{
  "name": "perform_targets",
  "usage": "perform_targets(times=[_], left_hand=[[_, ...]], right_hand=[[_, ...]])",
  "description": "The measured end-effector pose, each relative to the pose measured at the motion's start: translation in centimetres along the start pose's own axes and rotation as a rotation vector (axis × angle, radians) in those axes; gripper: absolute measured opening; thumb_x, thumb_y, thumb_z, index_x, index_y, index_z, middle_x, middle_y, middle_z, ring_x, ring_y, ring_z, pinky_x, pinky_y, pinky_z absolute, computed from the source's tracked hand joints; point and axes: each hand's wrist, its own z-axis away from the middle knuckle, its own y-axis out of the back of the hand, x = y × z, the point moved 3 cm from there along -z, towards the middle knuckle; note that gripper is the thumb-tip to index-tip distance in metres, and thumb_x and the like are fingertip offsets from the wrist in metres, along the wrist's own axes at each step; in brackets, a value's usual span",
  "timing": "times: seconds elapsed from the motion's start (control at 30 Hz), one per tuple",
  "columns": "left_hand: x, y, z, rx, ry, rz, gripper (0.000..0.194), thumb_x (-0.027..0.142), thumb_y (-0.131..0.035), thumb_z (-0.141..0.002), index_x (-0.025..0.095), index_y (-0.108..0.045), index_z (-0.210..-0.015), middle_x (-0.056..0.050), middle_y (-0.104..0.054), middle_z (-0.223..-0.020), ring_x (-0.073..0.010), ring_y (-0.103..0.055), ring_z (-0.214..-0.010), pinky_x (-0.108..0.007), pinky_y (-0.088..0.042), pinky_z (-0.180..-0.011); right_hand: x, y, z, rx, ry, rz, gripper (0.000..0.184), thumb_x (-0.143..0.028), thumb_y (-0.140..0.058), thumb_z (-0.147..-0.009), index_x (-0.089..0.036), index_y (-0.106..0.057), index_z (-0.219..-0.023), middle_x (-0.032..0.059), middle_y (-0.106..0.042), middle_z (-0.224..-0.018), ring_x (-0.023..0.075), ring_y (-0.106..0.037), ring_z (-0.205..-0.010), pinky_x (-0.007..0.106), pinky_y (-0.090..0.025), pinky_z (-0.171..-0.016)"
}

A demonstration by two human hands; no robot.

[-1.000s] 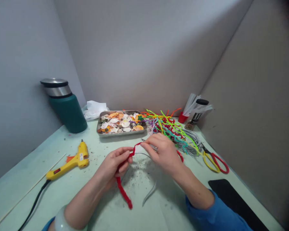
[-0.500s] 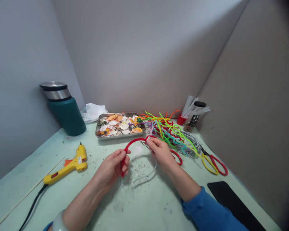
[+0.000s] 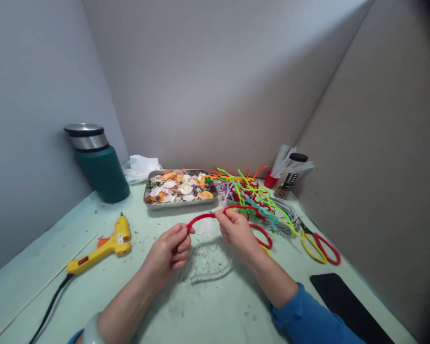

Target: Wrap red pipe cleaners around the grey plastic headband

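A fuzzy red pipe cleaner (image 3: 202, 217) arches between my two hands above the table. My left hand (image 3: 175, 248) is closed, pinching its left end between thumb and forefinger. Further along, my right hand (image 3: 236, 231) pinches the same piece, and a thinner red length runs on past the fingers toward the pile. Below the hands, a clear curved strip (image 3: 211, 276) lies on the table among small scraps. Partly behind my right wrist is a pair of scissors (image 3: 267, 236) with red and yellow handles; their blades are mostly hidden.
A yellow glue gun (image 3: 107, 251) and a thin stick (image 3: 43, 292) lie left, near a teal bottle (image 3: 103, 174). Behind are a metal tray (image 3: 181, 205) of shells and tangled coloured pipe cleaners (image 3: 251, 191). Right are more scissors (image 3: 322, 246), a black-lidded jar (image 3: 290, 174) and a black flat object (image 3: 344, 301).
My left hand has shifted to the end of the red pipe cleaner, whose tail no longer hangs below it. The piece is stretched flatter, and its far length now extends right past my right hand.
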Motion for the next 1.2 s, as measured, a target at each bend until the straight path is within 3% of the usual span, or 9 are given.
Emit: perform_targets(times=[0.2,0.37,0.57,0.7,0.83,0.97,1.2], left_hand=[[-0.2,-0.4,-0.1,-0.015,-0.026,-0.065,0.023,0.037,-0.048,-0.089,0.016,-0.057,-0.091,0.005,-0.043,-0.058,-0.0042,-0.024,-0.040,-0.019,-0.024,-0.037],[-0.3,-0.1,-0.1,-0.007,0.054,-0.117,0.028,0.041,-0.052,-0.087,0.014,-0.059,-0.089,0.007,-0.037,-0.054,-0.0027,-0.017,-0.039,-0.018,-0.015,-0.035],[0.1,0.6,-0.2,0.027,0.043,-0.065,0.024,0.038,-0.054,-0.086,0.015,-0.058,-0.082,0.010,-0.026,-0.049,-0.0027,-0.011,-0.039,-0.016,-0.010,-0.034],[0.0,0.3,-0.2,0.052,0.023,-0.110,0.024,0.038,-0.055,-0.084,0.014,-0.058,-0.081,0.008,-0.036,-0.051,-0.0026,-0.018,-0.037,-0.016,-0.017,-0.033],[-0.1,-0.2,0.0,0.069,-0.006,-0.198,0.021,0.037,-0.058,-0.082,0.016,-0.056,-0.081,0.003,-0.051,-0.066,-0.0033,-0.029,-0.039,-0.017,-0.028,-0.035],[-0.3,-0.6,0.1,0.026,0.002,-0.263,0.026,0.043,-0.056,-0.083,0.018,-0.055,-0.081,0.003,-0.050,-0.067,-0.0041,-0.029,-0.040,-0.018,-0.030,-0.035],[0.0,-0.7,0.4,-0.020,-0.026,-0.279,0.021,0.039,-0.057,-0.084,0.018,-0.056,-0.082,0.004,-0.049,-0.065,-0.0042,-0.030,-0.042,-0.018,-0.031,-0.037]], right_hand=[[0.4,-0.4,0.4,-0.016,0.005,0.070,0.036,-0.045,-0.062,-0.076,-0.020,-0.040,-0.061,-0.0100,-0.029,-0.045,0.0057,-0.021,-0.041,0.022,-0.015,-0.040],[1.1,-1.5,1.3,-0.065,-0.029,0.168,0.033,-0.046,-0.059,-0.079,-0.018,-0.047,-0.065,-0.0097,-0.031,-0.046,0.0057,-0.025,-0.041,0.021,-0.017,-0.040],[0.6,-1.8,1.4,-0.097,-0.091,0.026,0.035,-0.050,-0.060,-0.077,-0.017,-0.049,-0.070,-0.0074,-0.043,-0.053,0.0047,-0.030,-0.040,0.020,-0.018,-0.038],[0.6,-1.5,1.3,-0.053,-0.108,-0.017,0.034,-0.047,-0.066,-0.072,-0.017,-0.050,-0.067,-0.0078,-0.040,-0.051,0.0046,-0.027,-0.040,0.021,-0.016,-0.039],[0.8,-1.4,1.2,-0.062,-0.072,0.099,0.034,-0.044,-0.065,-0.073,-0.017,-0.049,-0.060,-0.0068,-0.039,-0.048,0.0060,-0.028,-0.042,0.022,-0.018,-0.041],[0.5,-1.7,1.4,-0.140,-0.051,0.144,0.030,-0.043,-0.062,-0.076,-0.016,-0.053,-0.067,-0.0061,-0.043,-0.051,0.0059,-0.032,-0.044,0.020,-0.021,-0.041],[-0.9,-2.0,2.0,-0.228,-0.179,0.016,0.031,-0.045,-0.064,-0.074,-0.016,-0.053,-0.078,-0.0080,-0.047,-0.051,0.0029,-0.028,-0.036,0.018,-0.016,-0.036]])
